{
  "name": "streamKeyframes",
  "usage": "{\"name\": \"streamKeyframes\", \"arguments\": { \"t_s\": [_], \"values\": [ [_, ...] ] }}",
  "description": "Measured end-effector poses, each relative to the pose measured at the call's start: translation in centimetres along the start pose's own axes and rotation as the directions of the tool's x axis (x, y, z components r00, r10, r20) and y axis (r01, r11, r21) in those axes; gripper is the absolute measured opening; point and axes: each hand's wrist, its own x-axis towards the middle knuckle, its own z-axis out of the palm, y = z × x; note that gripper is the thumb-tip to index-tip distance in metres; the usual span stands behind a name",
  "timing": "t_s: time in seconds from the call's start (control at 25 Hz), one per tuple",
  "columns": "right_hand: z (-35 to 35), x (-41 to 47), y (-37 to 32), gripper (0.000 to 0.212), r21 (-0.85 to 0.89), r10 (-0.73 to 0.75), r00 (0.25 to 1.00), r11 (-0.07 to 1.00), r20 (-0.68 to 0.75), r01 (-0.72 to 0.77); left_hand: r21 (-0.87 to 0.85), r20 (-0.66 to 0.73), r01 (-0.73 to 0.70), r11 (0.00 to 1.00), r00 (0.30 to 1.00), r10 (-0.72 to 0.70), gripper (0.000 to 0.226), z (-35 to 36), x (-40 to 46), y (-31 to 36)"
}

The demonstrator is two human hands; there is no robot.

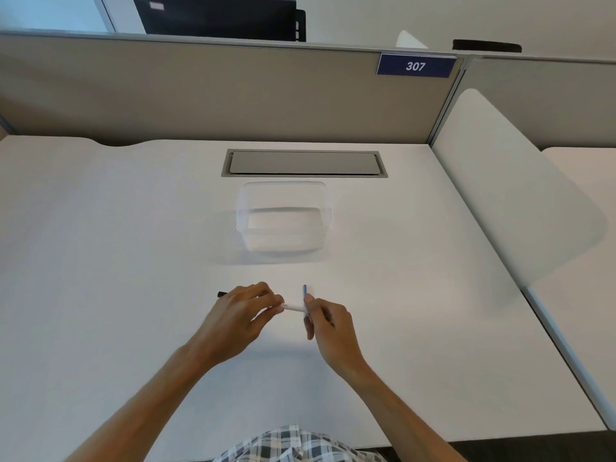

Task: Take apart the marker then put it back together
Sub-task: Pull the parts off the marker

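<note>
Slippage worries us: our left hand grips the slim white plastic marker barrel above the white surface, our right hand pinches a thin blue piece at its end; misaligned, it could jam or drop

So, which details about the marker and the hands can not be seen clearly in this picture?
- Head view: the left hand covers most of the marker barrel; only a short white part shows.
- The blue piece in the right hand is too thin and blurred to name.
- The dark tip behind the left hand is mostly hidden.
- Printing on the barrel is too small to read.
</note>
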Motion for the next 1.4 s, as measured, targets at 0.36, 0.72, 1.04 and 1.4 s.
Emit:
{"name": "streamKeyframes", "arguments": {
  "t_s": [0.36,0.72,1.04,1.4],
  "values": [
    [0.2,0.4,-1.8,0.067,-0.014,0.060,0.990,0.998,-0.131,-0.062,0.030,-0.035,-0.045,0.999,0.998,0.046,0.031,-0.7,0.0,2.2],
    [0.1,0.2,-3.8,0.061,0.037,-0.207,0.957,0.975,-0.202,0.218,-0.423,0.167,0.156,0.893,0.982,-0.092,0.027,-4.6,1.3,3.7],
    [-1.7,0.2,-7.9,0.056,-0.264,-0.906,0.419,0.421,-0.068,0.868,-0.614,0.705,0.531,0.584,0.702,0.104,0.026,-12.5,4.1,3.6],
    [0.1,0.8,-6.5,0.060,0.125,-0.052,0.985,0.990,-0.165,0.073,-0.022,0.083,0.011,1.000,0.997,-0.009,0.024,-8.4,2.4,4.3]
  ]
}}
